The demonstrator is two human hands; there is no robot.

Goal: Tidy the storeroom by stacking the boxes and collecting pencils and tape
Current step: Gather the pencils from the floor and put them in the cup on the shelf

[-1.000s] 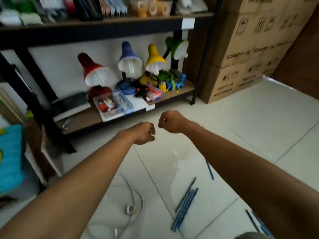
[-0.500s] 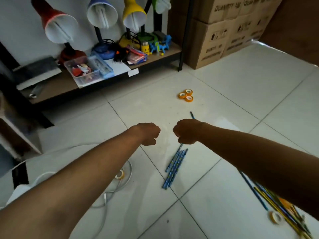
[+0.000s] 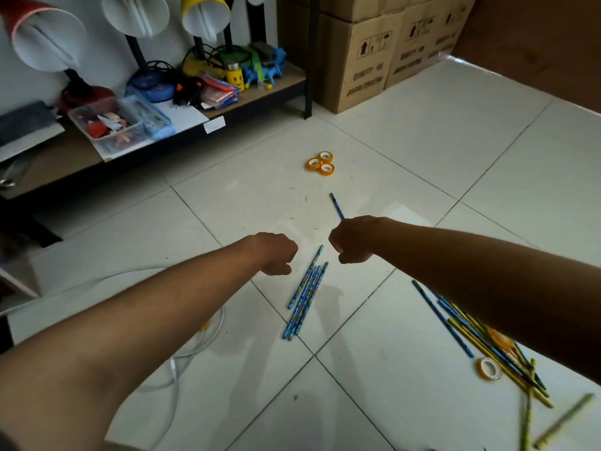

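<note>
Both arms reach out over the white tiled floor point(image 3: 422, 151), and each ends in a clenched fist: the left hand point(image 3: 276, 255) and the right hand point(image 3: 353, 239) sit close together, knuckles away from me, and I see nothing held in either.

Just below and between the fists lies a tight bundle of blue patterned pencils point(image 3: 305, 294), about five, side by side across a tile joint. One more single blue pencil point(image 3: 336, 206) pokes out from behind the right hand. Under the right forearm sprawls a loose heap of blue and yellow pencils point(image 3: 481, 340), too tangled to count, with one yellowish roll of clear tape point(image 3: 488, 368) beside it and two greenish pencils point(image 3: 553, 421) blurred at the bottom edge.

Further out, three small orange tape rolls point(image 3: 321, 163) touch each other in a cluster.

Stacked brown cardboard boxes point(image 3: 364, 56) stand in the corner; print reads "QUANTITY 100" and "JANGAN", the rest blurred. A low wooden shelf point(image 3: 270, 89) carries three desk lamps fully in view, red point(image 3: 42, 37), white-shaded point(image 3: 136, 14) and yellow point(image 3: 205, 14). A white cable point(image 3: 195, 349) loops under the left arm.
</note>
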